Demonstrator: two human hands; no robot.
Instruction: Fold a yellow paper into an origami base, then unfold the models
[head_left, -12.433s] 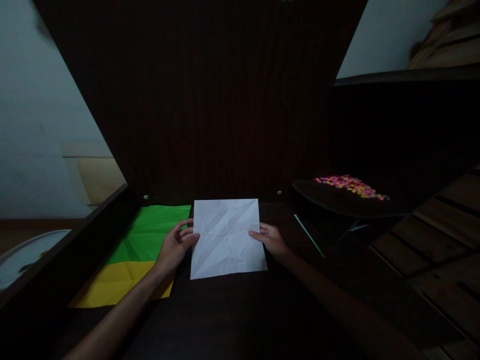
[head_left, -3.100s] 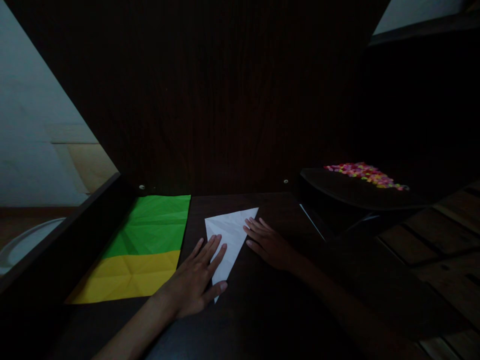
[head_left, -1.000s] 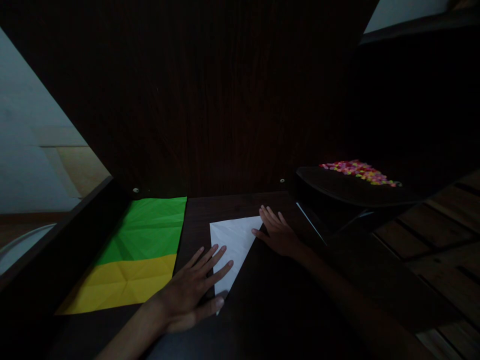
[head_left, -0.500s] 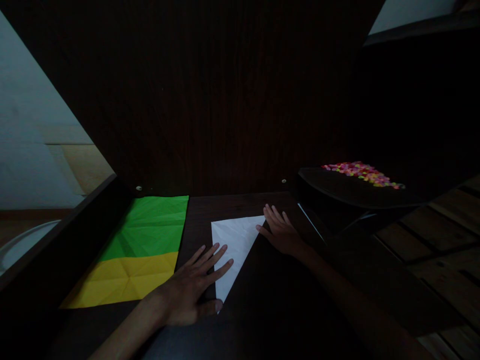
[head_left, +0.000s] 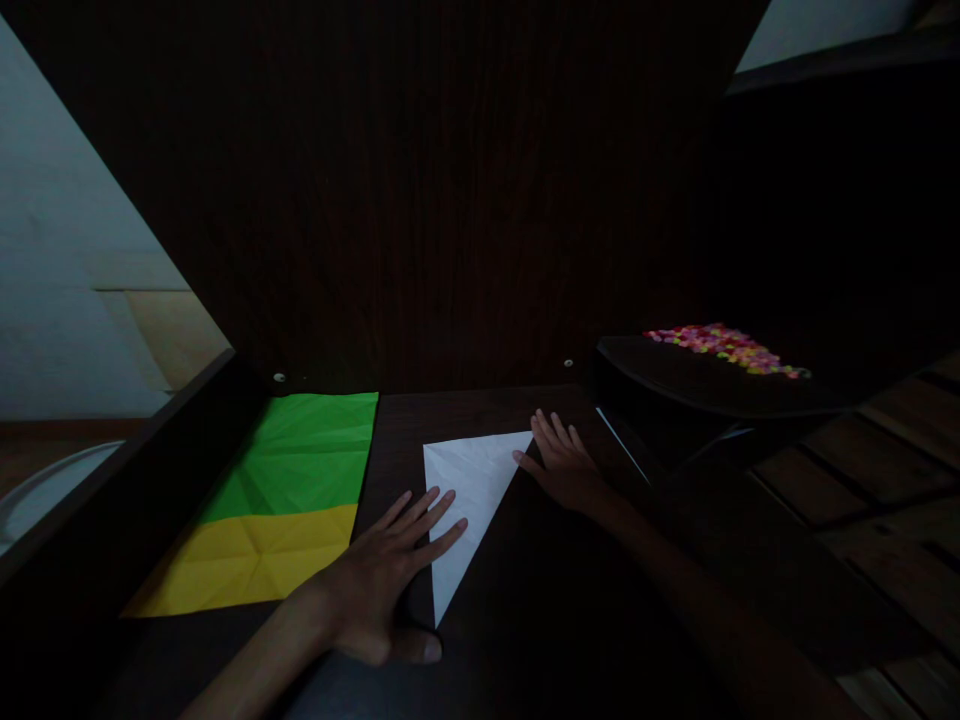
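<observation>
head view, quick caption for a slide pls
Left hand and right hand press flat on a white paper triangle on a dark table, beside green paper and yellow paper.

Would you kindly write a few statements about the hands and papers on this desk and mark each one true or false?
1. The white paper lies folded into a triangle. True.
2. The left hand lies flat with fingers spread on the paper's left edge. True.
3. The right hand holds the paper up off the dark desk. False: it rests flat at the paper's far right corner, and the paper lies on the desk.
4. The green sheet lies to the right of the white paper. False: it lies to the left, overlapping a yellow sheet.
5. Colourful small pieces sit on a dark surface to the right. True.
</observation>
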